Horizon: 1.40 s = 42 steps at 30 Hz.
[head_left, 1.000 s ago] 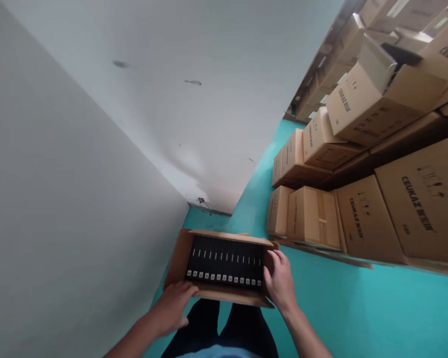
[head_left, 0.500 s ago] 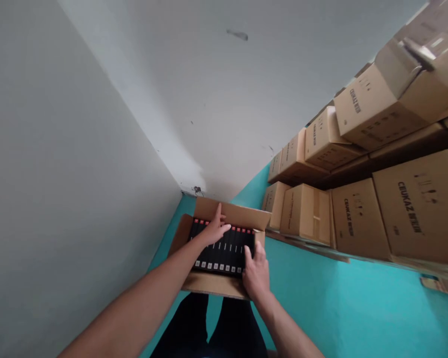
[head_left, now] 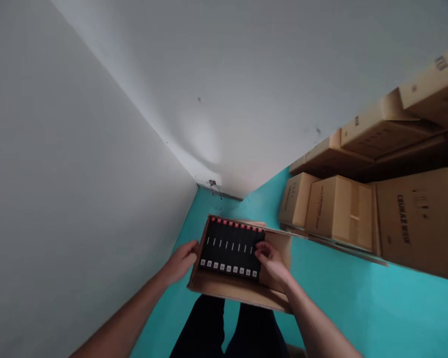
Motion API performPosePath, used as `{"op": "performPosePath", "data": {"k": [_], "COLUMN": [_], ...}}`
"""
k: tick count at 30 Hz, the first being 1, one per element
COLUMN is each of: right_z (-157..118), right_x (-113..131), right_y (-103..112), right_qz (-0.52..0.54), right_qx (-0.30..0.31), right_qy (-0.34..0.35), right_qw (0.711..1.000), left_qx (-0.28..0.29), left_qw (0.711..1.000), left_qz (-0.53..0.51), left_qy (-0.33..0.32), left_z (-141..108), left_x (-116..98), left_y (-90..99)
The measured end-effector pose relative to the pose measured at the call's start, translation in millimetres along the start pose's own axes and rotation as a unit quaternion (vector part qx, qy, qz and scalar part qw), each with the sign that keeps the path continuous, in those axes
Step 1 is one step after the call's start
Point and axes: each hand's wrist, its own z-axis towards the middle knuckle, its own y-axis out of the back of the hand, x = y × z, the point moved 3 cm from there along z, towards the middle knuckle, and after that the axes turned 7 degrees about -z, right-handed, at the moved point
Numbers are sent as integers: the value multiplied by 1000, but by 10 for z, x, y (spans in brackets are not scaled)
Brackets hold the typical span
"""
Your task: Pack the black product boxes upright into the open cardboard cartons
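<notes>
An open cardboard box [head_left: 239, 291] lies below my view, just above my legs. Inside it, a close row of slim black units [head_left: 231, 246] stands side by side, with red tips along the far end and small white squares along the near end. My left hand [head_left: 181, 261] is curled against the box's left side. My right hand [head_left: 272, 263] has its fingers over the right end of the black row. The box's lower part is hidden.
Stacked cardboard cartons [head_left: 339, 211] with dark print stand at the right on a turquoise floor [head_left: 339, 303]. White walls [head_left: 97, 149] rise at the left and far side. My dark trousers [head_left: 224, 328] lie below the box.
My left hand has moved off the black units to the box's left side. My right hand has shifted up onto the row's right end. The view has swung, carrying the cartons right.
</notes>
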Motion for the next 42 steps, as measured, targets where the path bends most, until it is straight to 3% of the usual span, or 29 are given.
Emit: {"op": "performPosePath", "data": {"k": [5,8,11,14,16,18,21,24,27,29,31,33,37,39,42], "right_z": [2,-45,-6,102,144,117,-4,-63,1,72,104,90,44,60,146], "right_x": [45,23,-10,-20,-28,-43,-32,30,53,-38,-213,-421,-671,-710,-769], "right_y": [-120,-169,-151,-92,-17,103,431,838,1099,1162,1118,955,572,514,606], "right_qz": [-53,-66,42,143,206,308,438,425,277,136,24,7,93,99,106], "right_qx": [52,54,22,6,26,72,82,22,19,1,-55,-94,-114,-152,-177], "right_qy": [43,32,-30,-73,-94,-133,-201,-288,-339,-300,-233,-176,-100,-94,-83], "right_qw": [996,996,998,987,974,939,873,857,899,944,971,980,984,979,975], "left_qx": [58,72,108,229,310,331,219,64,-90,-219,-292,-287,-226,-224,-278], "left_qw": [998,997,992,970,942,931,971,994,993,974,955,957,974,975,960], "left_qz": [-9,18,48,84,131,150,88,63,71,54,35,22,3,0,39], "left_qy": [-15,-20,-33,-23,1,15,33,65,41,-1,-30,-36,-23,-2,19], "left_z": [405,525,511,283,83,-38,23,199,292,282,262,281,399,486,666], "left_x": [-92,-93,-60,8,68,118,194,330,460,529,591,639,667,674,638], "left_y": [-508,-694,-649,-461,-349,-289,-285,-354,-474,-544,-624,-707,-796,-806,-808]}}
